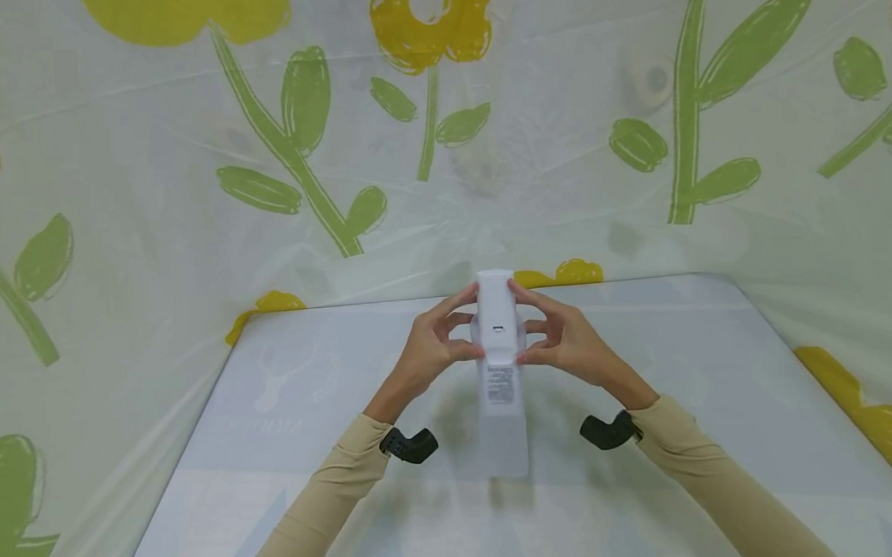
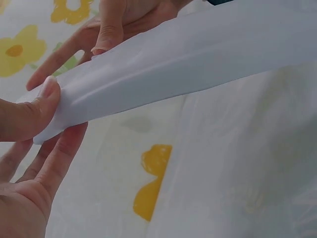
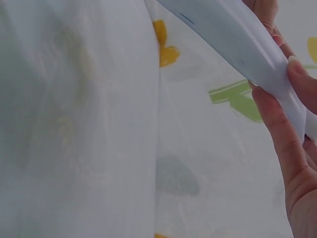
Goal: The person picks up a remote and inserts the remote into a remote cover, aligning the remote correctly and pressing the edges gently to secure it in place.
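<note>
A long white plastic device (image 1: pixel 497 305) is held up in front of me over the middle of the table. Its face shows a small dark port (image 1: pixel 498 328) and, lower down, a printed grey label (image 1: pixel 500 384). The plain lower end points toward me, and a rounded pale edge shows behind the upper part. My left hand (image 1: pixel 434 345) grips the left side with thumb and fingers. From the right, my right hand (image 1: pixel 564 340) pinches the same upper part. In the left wrist view, the device's smooth side (image 2: pixel 163 74) runs from the left thumb toward the upper right.
Below lies a pale table (image 1: pixel 273 435) with faint printed patterns. A whitish sheet with yellow flowers and green leaves (image 1: pixel 307 102) hangs behind and at both sides. Black wrist mounts (image 1: pixel 411 446) sit at the beige sleeves (image 1: pixel 328 491).
</note>
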`<state>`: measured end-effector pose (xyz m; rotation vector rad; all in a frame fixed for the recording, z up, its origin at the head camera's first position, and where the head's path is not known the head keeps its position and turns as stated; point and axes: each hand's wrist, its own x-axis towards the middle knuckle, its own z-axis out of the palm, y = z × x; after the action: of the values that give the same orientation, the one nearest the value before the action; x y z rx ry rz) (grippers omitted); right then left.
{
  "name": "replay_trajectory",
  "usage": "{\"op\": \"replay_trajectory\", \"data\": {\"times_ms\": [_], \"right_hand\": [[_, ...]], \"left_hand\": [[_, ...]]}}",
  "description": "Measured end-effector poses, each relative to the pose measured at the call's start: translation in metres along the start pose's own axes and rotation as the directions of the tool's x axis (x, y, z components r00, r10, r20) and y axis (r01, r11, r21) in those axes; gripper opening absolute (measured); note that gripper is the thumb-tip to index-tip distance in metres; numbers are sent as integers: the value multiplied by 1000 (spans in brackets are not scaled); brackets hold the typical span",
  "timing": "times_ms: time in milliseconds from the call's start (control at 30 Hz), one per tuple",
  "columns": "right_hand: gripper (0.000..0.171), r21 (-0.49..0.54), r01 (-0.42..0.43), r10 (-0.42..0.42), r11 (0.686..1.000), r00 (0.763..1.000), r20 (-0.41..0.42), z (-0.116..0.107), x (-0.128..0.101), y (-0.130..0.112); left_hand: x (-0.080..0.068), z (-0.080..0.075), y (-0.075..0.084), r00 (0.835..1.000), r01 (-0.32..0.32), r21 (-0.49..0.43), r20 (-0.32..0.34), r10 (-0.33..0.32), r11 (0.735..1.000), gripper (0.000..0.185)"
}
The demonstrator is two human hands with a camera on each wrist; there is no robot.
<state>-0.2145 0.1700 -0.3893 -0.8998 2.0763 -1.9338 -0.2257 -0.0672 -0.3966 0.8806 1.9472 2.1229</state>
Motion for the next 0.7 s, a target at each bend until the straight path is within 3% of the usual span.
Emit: {"op": "replay_trajectory", "data": {"times_ms": [700], "right_hand": [[83, -39, -19, 17, 999, 998, -53, -6, -7, 1]], "left_hand": [[2, 10, 3, 997, 17, 37, -73, -14, 999, 75]]}}
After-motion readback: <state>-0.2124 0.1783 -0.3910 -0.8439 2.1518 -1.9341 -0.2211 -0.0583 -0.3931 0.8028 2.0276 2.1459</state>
